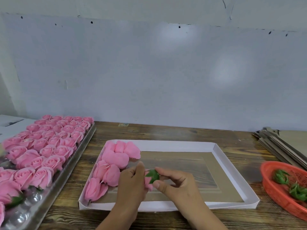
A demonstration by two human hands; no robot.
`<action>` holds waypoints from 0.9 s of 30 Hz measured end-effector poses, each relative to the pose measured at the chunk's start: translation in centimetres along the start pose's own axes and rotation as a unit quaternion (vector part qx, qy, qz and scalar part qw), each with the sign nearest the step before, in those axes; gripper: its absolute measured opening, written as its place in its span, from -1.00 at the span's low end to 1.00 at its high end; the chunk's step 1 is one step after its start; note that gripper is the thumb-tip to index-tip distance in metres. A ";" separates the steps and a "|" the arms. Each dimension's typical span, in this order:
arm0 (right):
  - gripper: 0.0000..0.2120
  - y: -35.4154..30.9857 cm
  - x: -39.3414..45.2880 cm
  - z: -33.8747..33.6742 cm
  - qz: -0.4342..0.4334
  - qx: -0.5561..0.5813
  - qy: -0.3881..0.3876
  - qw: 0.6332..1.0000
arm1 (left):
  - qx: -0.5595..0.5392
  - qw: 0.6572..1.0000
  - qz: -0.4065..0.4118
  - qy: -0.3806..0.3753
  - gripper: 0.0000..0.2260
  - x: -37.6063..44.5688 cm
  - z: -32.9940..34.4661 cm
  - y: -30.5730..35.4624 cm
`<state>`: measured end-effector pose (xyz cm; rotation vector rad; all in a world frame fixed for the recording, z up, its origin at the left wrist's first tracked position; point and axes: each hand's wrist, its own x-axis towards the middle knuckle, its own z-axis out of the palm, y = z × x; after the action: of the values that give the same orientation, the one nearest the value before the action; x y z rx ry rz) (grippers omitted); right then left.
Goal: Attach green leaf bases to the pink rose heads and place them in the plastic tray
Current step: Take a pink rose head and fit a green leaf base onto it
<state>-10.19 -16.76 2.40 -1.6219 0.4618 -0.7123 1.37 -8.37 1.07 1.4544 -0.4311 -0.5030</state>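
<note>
Left hand (132, 181), fingers curled, grips a pink rose head (148, 183); right hand (174, 181) pinches the green leaf base (153, 175) against it, above the white box lid (235, 176).

Dark, strongly grained wooden counter (174, 133) running across the lower part of the view, butted against a pale grey-white wall (149, 72). Two soft patches of reflected light (176, 33) on that wall (one upper centre, one lower right), plus a few small dark marks along a faint horizontal seam. Stacked brown cardboard sheets (280, 146) at the far right.
</note>
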 end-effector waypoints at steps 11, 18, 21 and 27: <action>-0.70 0.1 0.1 0.1 -0.005 -0.022 0.004 1.000 | 0.014 0.999 0.037 0.002 -0.41 -0.5 0.2 0.2; -0.62 0.0 0.0 0.1 -0.012 -0.054 -0.004 0.998 | 0.041 0.998 0.038 0.001 -0.41 -0.3 0.2 0.1; -0.70 0.1 0.0 0.0 -0.017 -0.086 0.003 0.996 | 0.052 0.998 0.029 -0.007 -0.44 -0.3 0.1 0.2; -0.70 0.4 0.5 -0.5 -0.017 -0.078 0.045 0.996 | -0.008 0.995 -0.078 -0.066 -0.60 1.3 0.0 0.6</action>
<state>-10.13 -17.52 2.18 -1.7515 0.5686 -0.7930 2.47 -9.03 1.66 1.4510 -0.4185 -0.7287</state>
